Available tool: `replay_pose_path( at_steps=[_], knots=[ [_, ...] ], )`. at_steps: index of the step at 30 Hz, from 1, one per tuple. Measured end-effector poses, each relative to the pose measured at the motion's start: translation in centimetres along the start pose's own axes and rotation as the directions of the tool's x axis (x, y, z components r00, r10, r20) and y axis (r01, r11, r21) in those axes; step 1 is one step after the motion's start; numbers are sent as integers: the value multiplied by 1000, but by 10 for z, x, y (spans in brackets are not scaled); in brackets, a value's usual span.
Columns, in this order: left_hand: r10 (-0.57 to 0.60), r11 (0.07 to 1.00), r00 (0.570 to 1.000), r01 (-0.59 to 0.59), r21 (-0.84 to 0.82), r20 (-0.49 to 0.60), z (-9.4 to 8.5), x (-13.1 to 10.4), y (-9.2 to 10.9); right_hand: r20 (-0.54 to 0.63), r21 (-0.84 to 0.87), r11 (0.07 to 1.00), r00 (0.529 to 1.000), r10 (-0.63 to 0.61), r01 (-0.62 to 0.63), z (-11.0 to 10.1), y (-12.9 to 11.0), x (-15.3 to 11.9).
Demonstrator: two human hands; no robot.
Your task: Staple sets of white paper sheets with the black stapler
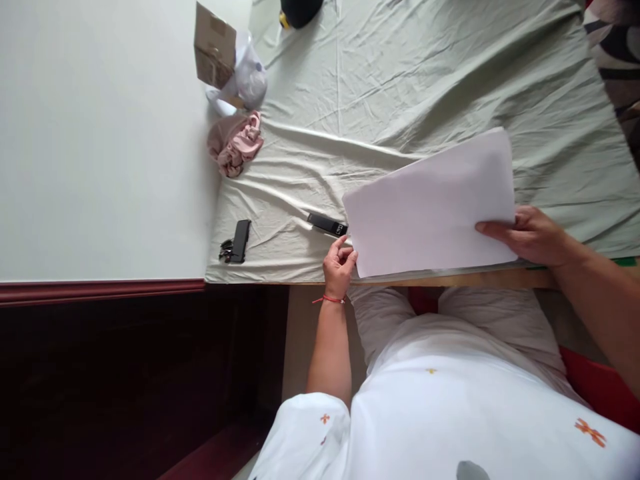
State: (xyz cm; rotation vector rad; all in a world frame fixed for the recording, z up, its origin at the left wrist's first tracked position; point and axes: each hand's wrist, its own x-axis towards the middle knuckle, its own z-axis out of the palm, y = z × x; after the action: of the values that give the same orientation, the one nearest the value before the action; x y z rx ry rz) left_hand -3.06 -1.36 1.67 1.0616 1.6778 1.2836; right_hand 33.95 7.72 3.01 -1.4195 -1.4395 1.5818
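Note:
A stack of white paper (pixel 430 207) lies tilted over the table's front edge, its right end raised toward the back. My right hand (pixel 533 233) grips its right edge, thumb on top and fingers beneath. At the lower left corner of the paper is my left hand (pixel 340 267), its fingers pinched together; whether a sheet is between them is hard to tell. A red string is round the left wrist. Just beyond my left fingertips, a black stapler-like object (pixel 327 224) rests on the cloth beside the paper's left edge.
Pale green wrinkled cloth (pixel 300 147) covers the table. At the left lie a black case (pixel 241 241) with keys (pixel 226 251), a pink cloth (pixel 236 143), a plastic bag (pixel 250 80) and a cardboard box (pixel 215 47). A black object (pixel 301 10) stands at the back.

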Motion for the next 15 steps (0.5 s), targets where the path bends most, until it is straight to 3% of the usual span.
replay_pose_path(
  at_steps=[7, 12, 15],
  knots=[
    [-71, 997, 996, 70, 10, 57, -1, 7, 5, -47, 144, 990, 999, 5, 2, 1, 1, -3],
    [53, 988, 998, -51, 145, -15, 4, 3, 1, -79, 197, 977, 994, -73, 87, 4, 7, 0],
    [147, 954, 987, -122, 274, -69, 5, 3, 3, -108, 122, 984, 987, -116, 129, 4, 11, 3]
  ],
)
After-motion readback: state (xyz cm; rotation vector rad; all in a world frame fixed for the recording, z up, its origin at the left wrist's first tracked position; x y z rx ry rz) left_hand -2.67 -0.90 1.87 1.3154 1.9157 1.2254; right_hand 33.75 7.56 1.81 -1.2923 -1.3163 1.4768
